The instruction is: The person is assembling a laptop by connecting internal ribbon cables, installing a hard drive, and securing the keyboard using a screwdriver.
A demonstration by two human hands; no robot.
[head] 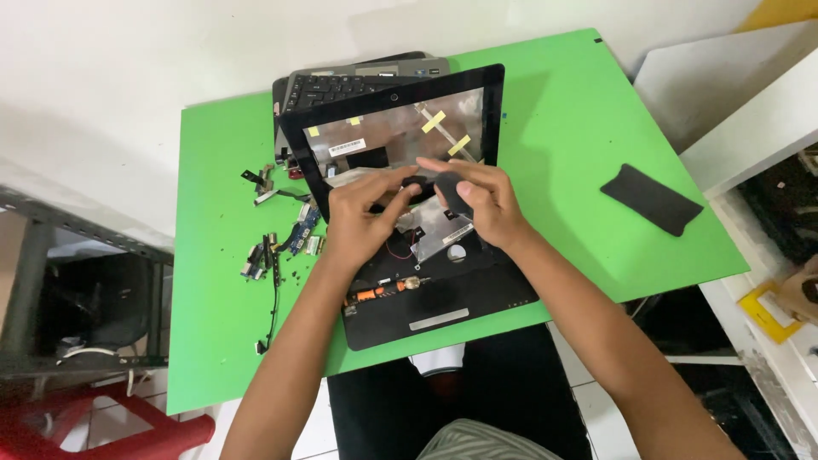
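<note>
Both hands together above opened laptop on green bench: left hand and right hand pinch small black piece. Left of laptop: loose small parts. Right of laptop, well apart: black pad. Behind laptop: keyboard.

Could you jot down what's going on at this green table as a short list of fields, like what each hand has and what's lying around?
Surface: green table
Main item: opened laptop, screen frame raised, insides exposed
Left hand: fingertips pinching at a small dark piece over the laptop
Right hand: gripping the same dark piece
Left of laptop: loose small parts and cables
Right side: flat black pad
Behind: a keyboard under the screen frame
</note>
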